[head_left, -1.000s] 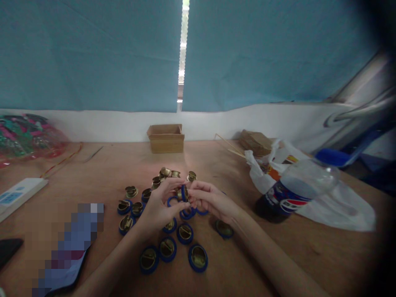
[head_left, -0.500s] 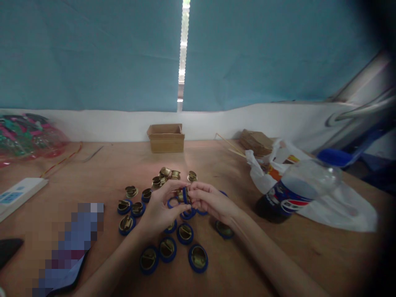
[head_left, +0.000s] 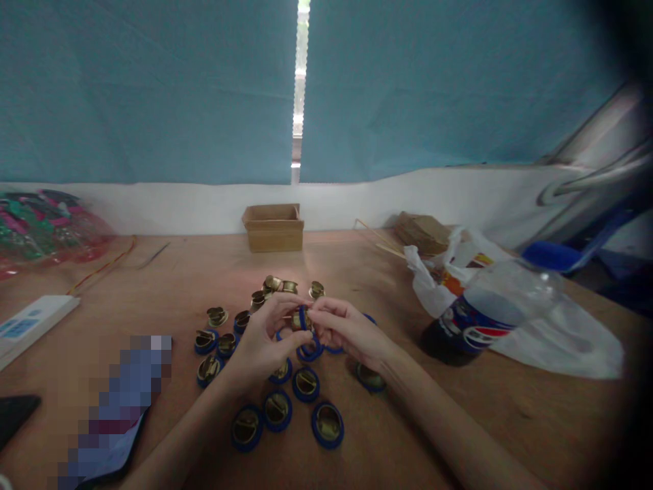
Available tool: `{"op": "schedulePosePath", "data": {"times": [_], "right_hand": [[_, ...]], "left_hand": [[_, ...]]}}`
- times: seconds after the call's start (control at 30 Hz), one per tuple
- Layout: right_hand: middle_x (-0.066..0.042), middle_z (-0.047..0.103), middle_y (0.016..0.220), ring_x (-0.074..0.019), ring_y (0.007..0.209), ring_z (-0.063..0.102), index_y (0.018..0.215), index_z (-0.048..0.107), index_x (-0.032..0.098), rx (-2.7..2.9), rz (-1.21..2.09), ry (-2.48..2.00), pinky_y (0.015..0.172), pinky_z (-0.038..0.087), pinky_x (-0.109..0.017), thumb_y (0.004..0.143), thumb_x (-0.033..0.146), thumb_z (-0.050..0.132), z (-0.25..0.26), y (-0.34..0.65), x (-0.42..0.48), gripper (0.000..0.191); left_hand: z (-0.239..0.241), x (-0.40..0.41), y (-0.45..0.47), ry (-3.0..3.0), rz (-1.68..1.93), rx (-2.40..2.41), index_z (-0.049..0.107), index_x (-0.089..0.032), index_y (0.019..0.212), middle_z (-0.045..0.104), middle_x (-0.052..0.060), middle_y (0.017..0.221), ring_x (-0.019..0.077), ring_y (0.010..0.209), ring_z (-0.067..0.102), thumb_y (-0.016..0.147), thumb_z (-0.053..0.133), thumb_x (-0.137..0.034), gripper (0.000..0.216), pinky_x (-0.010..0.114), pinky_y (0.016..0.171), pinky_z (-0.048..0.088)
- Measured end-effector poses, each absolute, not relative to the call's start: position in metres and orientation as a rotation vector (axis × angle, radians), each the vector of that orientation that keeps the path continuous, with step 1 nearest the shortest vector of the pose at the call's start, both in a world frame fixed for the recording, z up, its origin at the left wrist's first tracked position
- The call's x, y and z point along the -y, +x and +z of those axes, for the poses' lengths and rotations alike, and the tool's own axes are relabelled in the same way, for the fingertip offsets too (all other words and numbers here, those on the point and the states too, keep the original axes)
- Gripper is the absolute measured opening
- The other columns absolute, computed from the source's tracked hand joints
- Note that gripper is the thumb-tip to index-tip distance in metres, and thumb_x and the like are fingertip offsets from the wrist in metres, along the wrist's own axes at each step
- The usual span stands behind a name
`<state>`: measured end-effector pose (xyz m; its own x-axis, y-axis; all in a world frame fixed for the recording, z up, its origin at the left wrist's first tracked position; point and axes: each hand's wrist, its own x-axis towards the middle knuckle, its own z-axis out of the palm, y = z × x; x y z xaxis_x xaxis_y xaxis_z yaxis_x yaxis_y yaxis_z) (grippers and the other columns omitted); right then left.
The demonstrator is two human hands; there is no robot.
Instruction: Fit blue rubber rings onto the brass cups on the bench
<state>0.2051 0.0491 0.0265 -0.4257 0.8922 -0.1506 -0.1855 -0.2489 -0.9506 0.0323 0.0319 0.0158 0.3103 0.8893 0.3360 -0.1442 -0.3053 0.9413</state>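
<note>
Both hands meet just above the middle of the table [head_left: 168, 292]. The left hand [head_left: 260, 344] and the right hand [head_left: 352, 333] have their fingertips closed on one small blue ring [head_left: 305, 317], held on edge, with a brass part [head_left: 296, 320] against it. Fingers cover most of both pieces, so it cannot be told whether the brass part sits inside the ring or only beside it.

Blue-rimmed discs [head_left: 277, 410] lie flat on the table beneath and in front of the hands; several are partly hidden by the wrists. Loose brass caps [head_left: 275, 284] lie just behind the hands. A cardboard box [head_left: 274, 228] stands at the far edge; its contents are out of sight. A bottle [head_left: 484, 316] lies tilted on a plastic bag [head_left: 561, 333] to the right. One item at lower left is a blurred patch [head_left: 122, 401]. The right margin is dark and unreadable.
</note>
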Motion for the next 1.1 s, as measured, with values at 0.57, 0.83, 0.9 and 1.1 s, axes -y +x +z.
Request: {"op": "schedulePosePath", "data": {"times": [0.57, 0.83, 0.9, 1.1], "right_hand": [[0.005, 0.054, 0.044, -0.0038, 0.031, 0.041, 0.062, 0.053, 0.016, 1.457, 1.415, -1.087, 0.032, 0.028, -0.015, 0.085, 0.039, 0.055, 0.019, 0.190, -0.041, 0.032], [0.005, 0.053, 0.042, -0.0042, 0.030, 0.039, 0.061, 0.051, 0.017, 1.459, 1.387, -1.111, 0.032, 0.027, -0.016, 0.083, 0.038, 0.053, 0.025, 0.185, -0.036, 0.030], [0.006, 0.051, 0.042, -0.0041, 0.030, 0.038, 0.061, 0.050, 0.017, 1.459, 1.386, -1.114, 0.032, 0.028, -0.016, 0.083, 0.036, 0.051, 0.025, 0.185, -0.035, 0.029], [0.005, 0.053, 0.045, -0.0051, 0.032, 0.041, 0.065, 0.051, 0.018, 1.479, 1.362, -1.109, 0.034, 0.029, -0.016, 0.085, 0.039, 0.050, 0.027, 0.183, -0.033, 0.029]], "left_hand": [[0.018, -0.033, 0.032, 1.582, 1.115, -0.986, 0.058, -0.019, 0.108, 0.065, 0.003, 0.089, 0.0188, 0.084, 0.062, 0.093, 0.041, -0.032, 0.026, 0.030, 0.072, 0.052], [0.013, -0.037, 0.029, 1.612, 1.115, -0.997, 0.061, -0.017, 0.107, 0.065, 0.005, 0.098, 0.0192, 0.095, 0.060, 0.093, 0.041, -0.032, 0.029, 0.032, 0.085, 0.048], [0.013, -0.037, 0.028, 1.611, 1.108, -1.002, 0.061, -0.016, 0.108, 0.065, 0.006, 0.103, 0.0194, 0.097, 0.059, 0.093, 0.040, -0.032, 0.030, 0.033, 0.089, 0.046], [0.017, -0.037, 0.029, 1.580, 1.114, -1.016, 0.060, -0.019, 0.109, 0.064, 0.005, 0.106, 0.0191, 0.104, 0.057, 0.093, 0.040, -0.031, 0.028, 0.033, 0.093, 0.044]]}}
